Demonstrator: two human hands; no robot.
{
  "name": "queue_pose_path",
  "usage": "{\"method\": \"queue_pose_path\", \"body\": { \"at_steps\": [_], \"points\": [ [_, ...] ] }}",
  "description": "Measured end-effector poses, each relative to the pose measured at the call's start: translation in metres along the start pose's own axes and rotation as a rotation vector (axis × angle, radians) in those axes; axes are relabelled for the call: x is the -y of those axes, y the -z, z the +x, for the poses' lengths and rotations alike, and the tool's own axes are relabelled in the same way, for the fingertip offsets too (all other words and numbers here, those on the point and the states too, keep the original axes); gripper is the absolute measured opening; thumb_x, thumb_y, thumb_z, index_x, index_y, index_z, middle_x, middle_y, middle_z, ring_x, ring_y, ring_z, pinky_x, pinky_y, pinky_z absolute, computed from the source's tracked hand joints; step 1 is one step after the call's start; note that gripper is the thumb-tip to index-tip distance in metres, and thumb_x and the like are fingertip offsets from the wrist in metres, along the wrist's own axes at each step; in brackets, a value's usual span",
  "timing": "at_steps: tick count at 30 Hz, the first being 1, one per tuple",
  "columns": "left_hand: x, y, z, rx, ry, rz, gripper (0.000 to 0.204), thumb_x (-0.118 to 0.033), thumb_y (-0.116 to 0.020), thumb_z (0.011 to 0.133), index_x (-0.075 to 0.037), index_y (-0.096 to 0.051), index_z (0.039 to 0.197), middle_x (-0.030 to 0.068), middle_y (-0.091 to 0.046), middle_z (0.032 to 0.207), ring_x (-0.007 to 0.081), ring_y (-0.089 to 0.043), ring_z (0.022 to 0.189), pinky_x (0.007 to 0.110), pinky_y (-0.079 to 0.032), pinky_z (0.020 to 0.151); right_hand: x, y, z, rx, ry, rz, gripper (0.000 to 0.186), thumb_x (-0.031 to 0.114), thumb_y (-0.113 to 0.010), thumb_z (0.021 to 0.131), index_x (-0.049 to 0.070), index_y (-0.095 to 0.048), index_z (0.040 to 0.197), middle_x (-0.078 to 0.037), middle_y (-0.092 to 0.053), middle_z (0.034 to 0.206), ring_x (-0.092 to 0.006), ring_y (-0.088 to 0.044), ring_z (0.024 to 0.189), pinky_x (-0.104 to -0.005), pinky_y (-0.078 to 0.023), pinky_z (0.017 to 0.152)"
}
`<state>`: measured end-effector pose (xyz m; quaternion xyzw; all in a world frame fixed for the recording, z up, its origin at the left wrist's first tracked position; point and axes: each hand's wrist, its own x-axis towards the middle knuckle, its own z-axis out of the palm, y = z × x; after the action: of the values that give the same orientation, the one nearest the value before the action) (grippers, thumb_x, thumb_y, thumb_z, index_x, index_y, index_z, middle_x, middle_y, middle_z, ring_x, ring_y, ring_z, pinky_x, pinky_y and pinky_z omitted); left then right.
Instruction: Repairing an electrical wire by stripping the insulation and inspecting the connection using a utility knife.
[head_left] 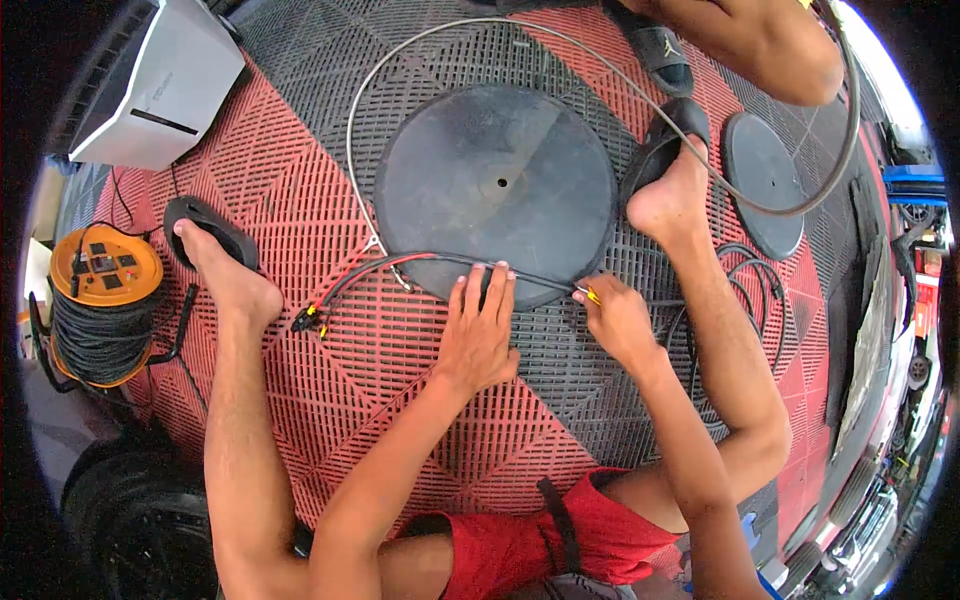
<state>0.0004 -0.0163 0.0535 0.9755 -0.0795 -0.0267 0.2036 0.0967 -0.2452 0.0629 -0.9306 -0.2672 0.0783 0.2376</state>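
My left hand (478, 330) lies palm down with fingers out across a black cable (423, 258), pressing it at the front edge of a large round black disc (490, 150). The cable has a red section and ends at the left in black-and-yellow connectors (312, 316). My right hand (615, 322), closed, grips a small yellow-handled tool (592, 295) against the cable at the disc's right front edge; the tool's exact kind is unclear. A metal-coloured hose (350, 140) loops around the disc.
A pale grey machine (165, 90) and an orange cable reel (105, 262) stand left on red-and-grey grating. A smaller disc (760, 175) and coiled cable (740, 265) lie right. Another person's bent limb (760, 45) is at top right. A car wheel (125, 515) is at bottom left.
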Motion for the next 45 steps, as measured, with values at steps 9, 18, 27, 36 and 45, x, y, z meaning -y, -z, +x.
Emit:
{"method": "queue_pose_path", "body": {
  "at_steps": [9,18,27,36,45],
  "points": [
    [-0.003,-0.005,0.001,-0.053,0.041,-0.017,0.102,-0.030,-0.071,0.064,0.000,-0.037,0.155,0.0178,-0.035,0.161,0.0405,-0.029,0.148,0.061,-0.022,0.120,0.008,0.000,0.004,0.032,-0.099,-0.021,0.011,0.011,-0.070,0.091,0.001,-0.069,0.096,-0.020,-0.069,0.094,-0.0422,-0.070,0.081,-0.0522,-0.056,0.072],
    [-0.005,-0.001,0.000,-0.048,-0.003,0.099,0.096,-0.030,-0.072,0.062,-0.001,-0.045,0.150,0.0121,-0.039,0.156,0.0390,-0.031,0.145,0.061,-0.020,0.120,0.006,0.008,0.012,0.086,-0.117,-0.049,0.013,0.014,-0.069,0.092,0.001,-0.069,0.092,-0.021,-0.070,0.091,-0.0432,-0.069,0.083,-0.0531,-0.055,0.074],
    [-0.004,-0.001,0.001,0.001,-0.019,0.161,0.094,-0.036,-0.074,0.069,0.001,-0.045,0.151,0.0143,-0.040,0.155,0.0377,-0.035,0.143,0.058,-0.022,0.121,0.017,0.024,0.023,0.194,-0.165,-0.076,0.016,0.017,-0.069,0.092,0.001,-0.068,0.093,-0.023,-0.071,0.092,-0.0443,-0.069,0.085,-0.0543,-0.055,0.075],
    [0.001,0.001,0.003,0.032,-0.045,0.092,0.100,-0.034,-0.074,0.064,0.003,-0.042,0.151,0.0146,-0.032,0.163,0.0437,-0.024,0.151,0.061,-0.019,0.122,-0.002,0.016,0.026,0.204,-0.110,-0.033,0.018,0.017,-0.071,0.090,0.001,-0.068,0.098,-0.023,-0.069,0.092,-0.0445,-0.069,0.087,-0.0535,-0.056,0.079],
    [0.008,0.007,0.002,0.094,-0.034,0.069,0.105,-0.036,-0.077,0.062,0.001,-0.041,0.154,0.0127,-0.032,0.163,0.0454,-0.022,0.151,0.066,-0.019,0.120,0.025,0.032,0.028,0.113,0.167,0.059,0.023,0.004,-0.062,0.097,-0.002,-0.063,0.118,-0.019,-0.062,0.101,-0.0411,-0.064,0.090,-0.0471,-0.056,0.081]
  ]
}}
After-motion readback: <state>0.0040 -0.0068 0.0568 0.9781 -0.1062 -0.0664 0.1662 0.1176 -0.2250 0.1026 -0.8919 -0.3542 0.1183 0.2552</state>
